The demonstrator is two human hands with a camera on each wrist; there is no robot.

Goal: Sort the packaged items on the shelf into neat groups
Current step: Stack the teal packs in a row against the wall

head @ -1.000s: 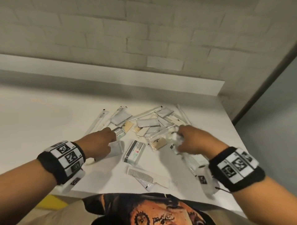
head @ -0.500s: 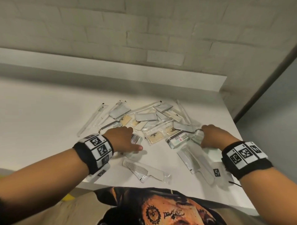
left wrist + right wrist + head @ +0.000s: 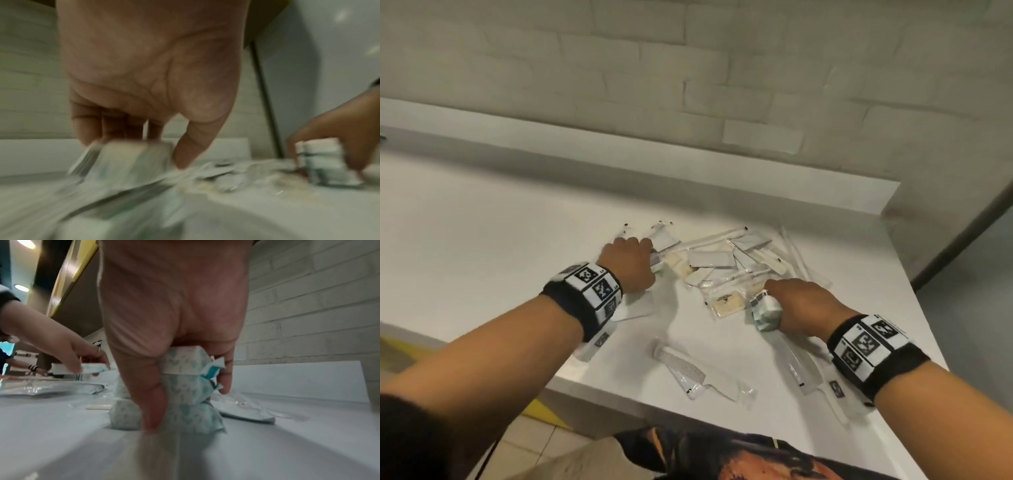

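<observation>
- Packaged items: a loose pile of clear and white sachets, long thin sticks and beige flat packs, centre-right of the head view on the white shelf.
- Right hand: fingers and thumb curled round a stack of white-and-teal patterned packs standing on the shelf at the pile's lower right edge.
- Right wrist view shows what the head view doesn't — three packs stacked, thumb down the front, fingertips on the far side, crimped teal ends sticking out.
- Left hand: at the pile's left edge, fingers curled down onto a pack. Left wrist view has thumb and fingers pinching a white-green pack — heavy motion blur, print unreadable.
- A bagged comb lies alone in the lower centre of the head view; a second long bagged item lies at lower right, partly hidden under the right wristband.
- A flat clear sachet is half covered by the left wrist.
- Lower half of the left wrist view is smeared — items there can't be told apart.
</observation>
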